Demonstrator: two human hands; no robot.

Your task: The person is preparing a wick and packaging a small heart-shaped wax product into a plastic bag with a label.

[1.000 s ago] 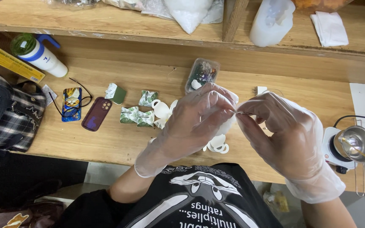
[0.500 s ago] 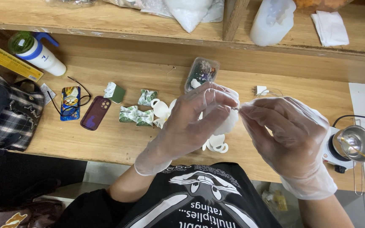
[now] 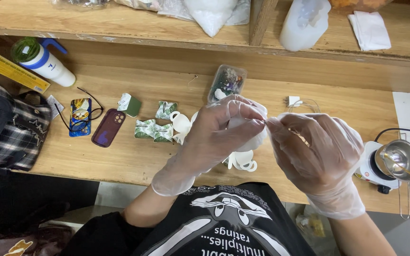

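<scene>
Head cam | L hand point(image 3: 212, 140) + R hand point(image 3: 316, 151), gloved | fingers pinch tiny thin piece point(image 3: 265, 122) between them | above white moulds point(image 3: 243, 161)

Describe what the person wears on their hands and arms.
Both the left hand and the right hand wear thin, translucent, loose disposable gloves ending just past the wrist. The forearms are bare; a black short-sleeved shirt with a white print covers the torso.
</scene>
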